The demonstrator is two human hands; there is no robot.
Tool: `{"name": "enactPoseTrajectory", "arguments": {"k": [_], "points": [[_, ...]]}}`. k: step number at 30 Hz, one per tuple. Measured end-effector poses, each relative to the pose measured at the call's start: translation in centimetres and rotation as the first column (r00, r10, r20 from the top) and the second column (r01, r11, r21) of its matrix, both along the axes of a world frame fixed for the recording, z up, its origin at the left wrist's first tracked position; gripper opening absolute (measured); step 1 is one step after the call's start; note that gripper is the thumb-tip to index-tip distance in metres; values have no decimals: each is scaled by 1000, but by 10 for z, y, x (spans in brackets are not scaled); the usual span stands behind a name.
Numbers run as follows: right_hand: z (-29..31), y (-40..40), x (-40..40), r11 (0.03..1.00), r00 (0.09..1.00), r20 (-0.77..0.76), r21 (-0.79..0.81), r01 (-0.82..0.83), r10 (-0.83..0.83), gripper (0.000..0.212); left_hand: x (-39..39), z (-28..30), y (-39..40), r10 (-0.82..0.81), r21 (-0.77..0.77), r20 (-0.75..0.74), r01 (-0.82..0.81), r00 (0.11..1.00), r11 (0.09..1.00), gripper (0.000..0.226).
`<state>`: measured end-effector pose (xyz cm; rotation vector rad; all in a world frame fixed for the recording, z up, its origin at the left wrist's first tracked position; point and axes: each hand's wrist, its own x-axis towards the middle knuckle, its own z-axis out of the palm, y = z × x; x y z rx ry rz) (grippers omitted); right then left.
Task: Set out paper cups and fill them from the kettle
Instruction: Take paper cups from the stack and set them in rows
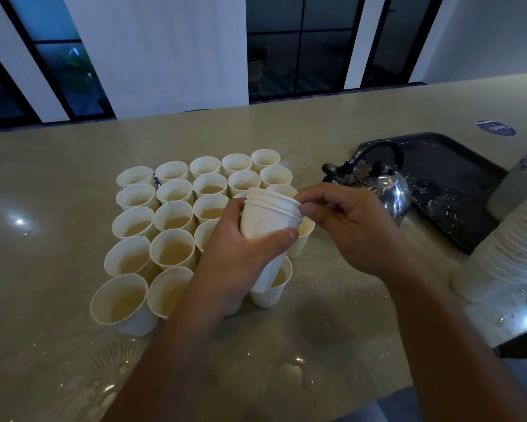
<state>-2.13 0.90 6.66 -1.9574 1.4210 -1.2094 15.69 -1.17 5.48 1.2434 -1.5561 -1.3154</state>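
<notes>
A: Largest first. Counter (286,132), pale stone, wet in patches near the front edge. Dark tray (457,184) at the right, beaded with water; the steel kettle (378,184) stands at its left end, handle arched over the lid.

B: And the cups?

A: A block of set-out cups (170,220) left of centre, rims touching or nearly so, most showing pale liquid inside. A tall spare stack (512,239) lies tilted at the far right, well apart from the block.

B: What does the person hold?

A: A short nested stack (268,226), held above the block's near right corner. The left hand (240,263) wraps its body, thumb across the front. The right hand (344,223) pinches at the top rim, fingertips (306,208) on the rolled edge, seemingly to peel one cup free.

B: Handling?

A: Judged light and thin-walled; a hard squeeze would likely dent the side. Nested cups tend to cling, so the rolled rim, the stiffest part, is the place to pull. Filled cups will be soft and easily tipped; better taken low around the body. Wet fingers may slip.
</notes>
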Motion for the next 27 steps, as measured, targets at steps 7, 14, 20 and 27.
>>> {"name": "enactPoseTrajectory", "arguments": {"k": [7,14,20,27], "points": [[5,-2,-11,971,967,152,-89,220,-206,30,2,-1,4,-75,-4,80,75,994,997,65],[17,18,-36,928,936,-21,-134,347,-352,19,9,-1,-4,77,-18,19,-77,997,997,59],[-31,26,-46,939,947,-251,226,258,-200,12,10,-3,-3,104,-36,78,-101,992,994,50],[-69,30,-51,923,957,-258,322,211,-129,19,8,-14,1,124,-11,55,-124,991,992,50]]}}
